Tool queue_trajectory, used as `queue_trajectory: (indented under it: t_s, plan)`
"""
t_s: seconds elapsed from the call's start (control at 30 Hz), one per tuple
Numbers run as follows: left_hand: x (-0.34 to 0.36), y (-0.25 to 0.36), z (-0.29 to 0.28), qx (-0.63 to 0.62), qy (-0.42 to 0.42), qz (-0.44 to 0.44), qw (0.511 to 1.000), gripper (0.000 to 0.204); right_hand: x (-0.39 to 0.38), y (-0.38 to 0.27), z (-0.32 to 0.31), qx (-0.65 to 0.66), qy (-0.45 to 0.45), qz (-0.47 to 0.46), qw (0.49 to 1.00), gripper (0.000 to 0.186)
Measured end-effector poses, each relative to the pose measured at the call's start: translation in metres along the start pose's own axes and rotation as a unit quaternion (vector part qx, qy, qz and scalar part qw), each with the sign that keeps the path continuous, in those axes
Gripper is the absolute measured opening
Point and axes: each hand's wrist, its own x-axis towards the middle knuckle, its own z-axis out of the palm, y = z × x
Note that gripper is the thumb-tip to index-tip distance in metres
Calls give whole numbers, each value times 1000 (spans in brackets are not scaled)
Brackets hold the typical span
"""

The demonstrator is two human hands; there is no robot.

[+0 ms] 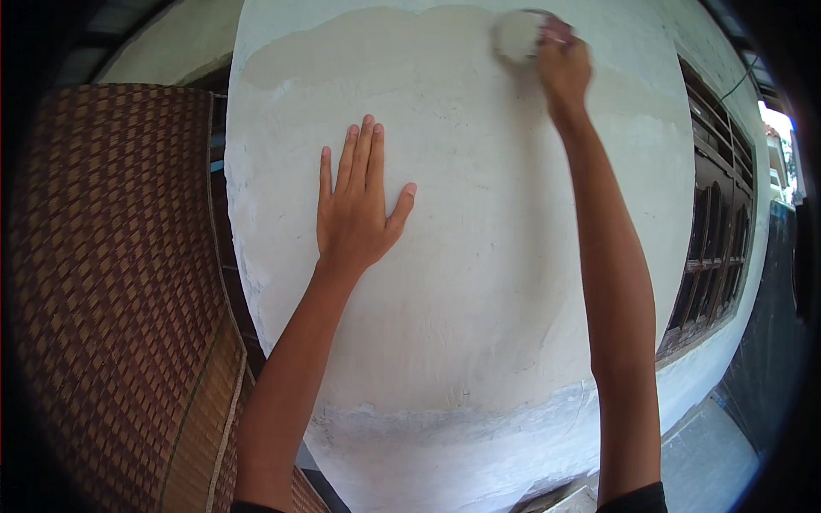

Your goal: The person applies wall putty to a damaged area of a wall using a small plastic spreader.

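My left hand (355, 205) lies flat and open against a white plastered wall (479, 282), fingers pointing up, holding nothing. My right hand (563, 64) is raised high and grips a round, pale sanding pad or sponge (517, 36), pressed against the wall near its top. The upper part of the wall around the pad looks greyer and smoother than the whiter area below.
A brown woven mat or screen (120, 282) hangs at the left beside the wall. Dark wooden window frames (714, 248) run along the wall at the right. A grey floor strip (710, 453) shows at the lower right.
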Motion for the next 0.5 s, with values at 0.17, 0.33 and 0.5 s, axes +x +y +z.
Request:
queue_trajectory:
  t_s: [0.17, 0.33, 0.5]
  plan:
    - [-4, -10, 2, -26, -11, 8, 1000, 70, -41, -36, 38, -67, -183, -40, 980, 45]
    - [-4, -6, 3, -13, -10, 0, 1000, 69, 3, -1, -15, -203, -38, 53, 977, 42]
    - [-2, 0, 5, -12, -5, 1, 1000, 68, -3, -11, 5, -8, -19, 5, 1000, 43]
